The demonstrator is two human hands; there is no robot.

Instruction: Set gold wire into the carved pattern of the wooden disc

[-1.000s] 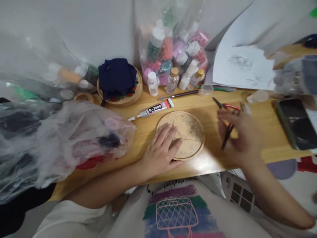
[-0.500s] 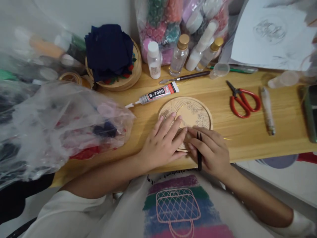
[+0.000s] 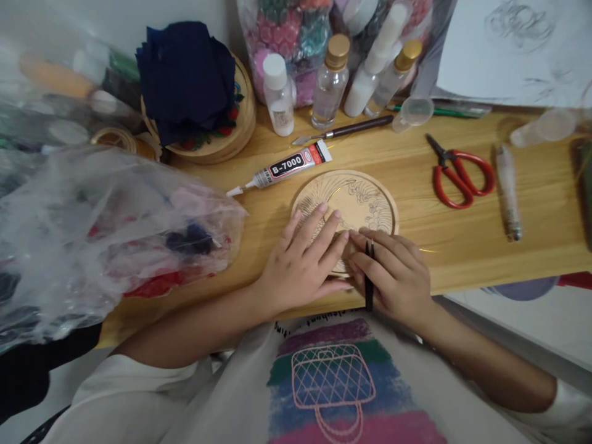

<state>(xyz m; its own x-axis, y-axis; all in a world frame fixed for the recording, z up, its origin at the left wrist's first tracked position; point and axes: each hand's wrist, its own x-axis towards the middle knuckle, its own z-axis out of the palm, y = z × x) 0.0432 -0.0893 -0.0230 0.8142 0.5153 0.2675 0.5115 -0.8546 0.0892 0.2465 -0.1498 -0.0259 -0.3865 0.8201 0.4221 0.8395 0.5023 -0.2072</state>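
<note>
A round wooden plaque (image 3: 358,200) with dark line patterns like waves lies on the table, partly covered by both hands. My left hand (image 3: 305,262) rests on its left part, palm down, fingers spread. Black tweezers (image 3: 369,280) are tucked between the fingers of my right hand (image 3: 393,274), their tips pointing away from me. The right fingertips touch the plaque's lower edge near my left index finger; what they pinch there is too small to make out. A thin gold wire (image 3: 339,187) curves over the plaque, and another bit of gold wire shows right of my hand.
Behind the plaque lie a B-7000 glue tube (image 3: 291,165) and a palette knife (image 3: 346,130). Several small bottles (image 3: 330,83) stand farther back. Red-handled scissors (image 3: 462,176) and a pen-like tool (image 3: 509,192) are at right. A plastic bag (image 3: 115,228) covers the left side.
The whole view has shifted slightly, with the far items sitting higher in the picture. Both hands stay at the plaque, nearly unmoved, and the tweezers lean a little differently.
</note>
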